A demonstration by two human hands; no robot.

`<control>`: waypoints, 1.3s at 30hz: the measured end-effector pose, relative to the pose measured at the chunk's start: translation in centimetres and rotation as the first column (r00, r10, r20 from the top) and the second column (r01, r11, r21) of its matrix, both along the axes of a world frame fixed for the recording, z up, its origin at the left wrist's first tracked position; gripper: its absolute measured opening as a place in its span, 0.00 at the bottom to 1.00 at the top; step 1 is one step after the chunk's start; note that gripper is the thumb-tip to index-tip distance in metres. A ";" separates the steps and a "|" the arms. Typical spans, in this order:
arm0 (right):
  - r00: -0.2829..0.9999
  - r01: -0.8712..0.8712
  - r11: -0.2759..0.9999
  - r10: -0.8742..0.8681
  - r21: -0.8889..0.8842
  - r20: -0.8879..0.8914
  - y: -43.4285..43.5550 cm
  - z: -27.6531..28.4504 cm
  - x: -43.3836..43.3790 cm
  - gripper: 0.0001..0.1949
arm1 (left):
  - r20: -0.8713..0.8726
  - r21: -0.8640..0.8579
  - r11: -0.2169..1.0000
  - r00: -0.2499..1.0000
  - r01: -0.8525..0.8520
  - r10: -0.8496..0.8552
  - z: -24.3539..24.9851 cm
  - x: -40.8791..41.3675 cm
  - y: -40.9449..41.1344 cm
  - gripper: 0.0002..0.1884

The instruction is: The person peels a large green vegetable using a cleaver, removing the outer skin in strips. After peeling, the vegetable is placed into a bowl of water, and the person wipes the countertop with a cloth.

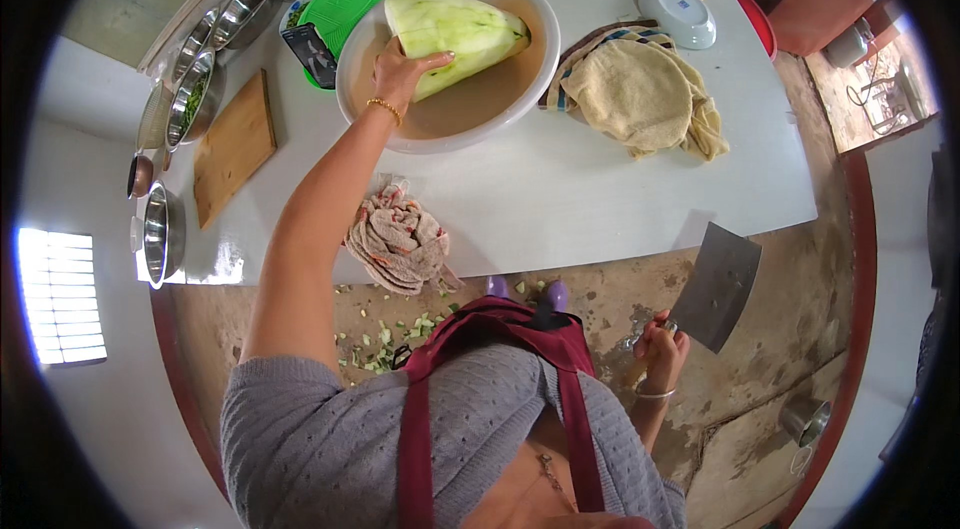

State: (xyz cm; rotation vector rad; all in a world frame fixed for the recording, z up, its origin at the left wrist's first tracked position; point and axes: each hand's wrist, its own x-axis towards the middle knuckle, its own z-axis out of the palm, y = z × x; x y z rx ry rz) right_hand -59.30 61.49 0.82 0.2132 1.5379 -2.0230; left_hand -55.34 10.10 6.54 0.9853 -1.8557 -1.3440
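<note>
A large peeled pale-green gourd (457, 33), probably a winter melon, lies in a white plastic basin (551, 41) of cloudy brownish water (465, 112). My left hand (405, 71) grips its near left side, thumb laid across the flesh; the fingers on the far side are hidden. A strip of dark rind shows at the gourd's right tip. Out to the right, beyond the table's front edge, my right hand (663, 352) is closed around the handle of a broad-bladed cleaver (720, 285). The blade points up and away from me, apart from the gourd.
On the white table (570, 206) are a wooden board (236, 146), a crumpled checked cloth (401, 236), a yellow towel (630, 90), an upturned white bowl (679, 15), a green plastic lid (356, 0) and a phone (311, 52). Steel bowls (191, 101) line the left edge. Peelings (382, 337) litter the floor.
</note>
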 end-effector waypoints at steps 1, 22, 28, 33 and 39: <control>1.000 -0.002 1.000 0.002 0.016 -0.004 0.0 0.0 -0.2 0.10 | -0.070 0.059 0.998 0.998 0.013 -0.009 0.1 -0.4 -0.1 0.29; 0.998 -0.065 0.997 0.065 0.028 -0.004 -1.5 0.9 -1.0 0.10 | -0.164 0.530 0.848 0.984 0.032 0.066 4.3 0.0 1.2 0.20; 0.998 -0.063 0.998 0.062 0.023 0.009 -1.1 -0.4 -1.2 0.10 | -0.171 0.411 0.905 0.984 0.109 -0.041 2.5 1.0 1.3 0.18; 0.999 -0.046 0.999 0.046 0.007 0.003 -0.7 -0.9 -1.2 0.10 | -0.256 0.545 0.828 0.966 0.129 0.019 3.0 -0.5 2.6 0.19; 0.999 0.044 0.999 -0.044 0.023 -0.005 0.0 -0.1 -0.7 0.09 | -0.239 0.773 0.616 0.969 0.154 0.058 4.9 -1.5 1.2 0.18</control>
